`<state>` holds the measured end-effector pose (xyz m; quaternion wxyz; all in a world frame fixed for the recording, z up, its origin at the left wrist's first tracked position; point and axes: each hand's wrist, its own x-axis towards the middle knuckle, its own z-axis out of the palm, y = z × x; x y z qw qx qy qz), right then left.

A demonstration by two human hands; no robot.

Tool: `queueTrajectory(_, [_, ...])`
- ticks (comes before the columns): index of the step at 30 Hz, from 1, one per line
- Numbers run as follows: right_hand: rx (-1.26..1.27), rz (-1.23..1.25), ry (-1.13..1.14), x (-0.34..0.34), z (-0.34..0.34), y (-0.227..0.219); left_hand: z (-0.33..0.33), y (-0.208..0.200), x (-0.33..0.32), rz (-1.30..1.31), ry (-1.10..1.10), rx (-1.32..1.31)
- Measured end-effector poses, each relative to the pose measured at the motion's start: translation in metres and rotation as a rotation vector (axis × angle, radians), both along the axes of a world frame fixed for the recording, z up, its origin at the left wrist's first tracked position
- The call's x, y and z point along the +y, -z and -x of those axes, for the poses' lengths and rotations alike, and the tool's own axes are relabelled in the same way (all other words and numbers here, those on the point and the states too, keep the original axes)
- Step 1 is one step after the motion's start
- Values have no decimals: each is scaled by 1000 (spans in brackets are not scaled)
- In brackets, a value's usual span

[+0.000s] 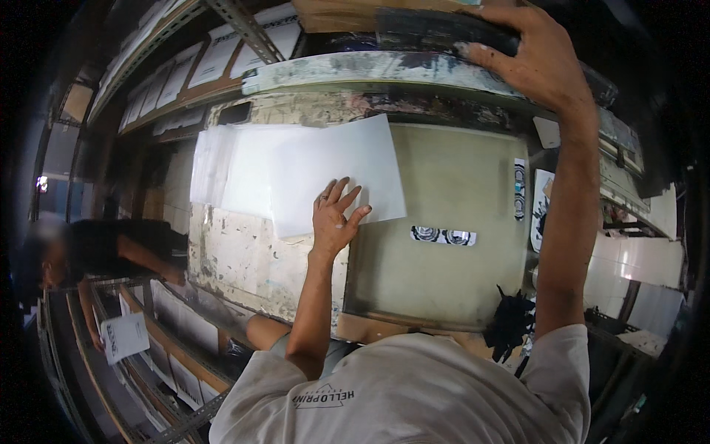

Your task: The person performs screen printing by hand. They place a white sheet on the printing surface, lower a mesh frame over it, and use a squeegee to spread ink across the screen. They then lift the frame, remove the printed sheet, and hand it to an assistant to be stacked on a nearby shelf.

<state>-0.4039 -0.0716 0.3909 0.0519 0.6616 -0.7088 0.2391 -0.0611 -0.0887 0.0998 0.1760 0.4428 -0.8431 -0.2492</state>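
Observation:
My left hand [339, 222] rests with spread fingers at the lower edge of a thin white sheet [336, 155]. That sheet lies askew, partly over a stack of white sheets [248, 174] and partly over a greenish-grey flat board [444, 177]. At the far right my right hand [543, 63] is closed round the end of a long dark bar [444, 31], thumb in front and fingers over its top. A paint-stained pale beam [355, 72] runs just below the bar. On the board sit two patterned strips, one lying crosswise [444, 236] and one upright [519, 189].
A crumpled black cloth [509, 322] hangs at the board's near right corner. Metal racks with white panels [214, 59] stand far left. More shelves [177, 340] are near left, where another person [111, 248] holds a white panel [126, 337].

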Motion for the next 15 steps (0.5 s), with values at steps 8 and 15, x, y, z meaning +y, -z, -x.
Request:
queueTrajectory(8, [33, 62, 25, 8, -27, -5, 87, 77, 0, 136, 303, -93])
queueTrajectory(15, [-146, -105, -99, 2, -6, -19, 173, 79, 12, 90, 532, -37])
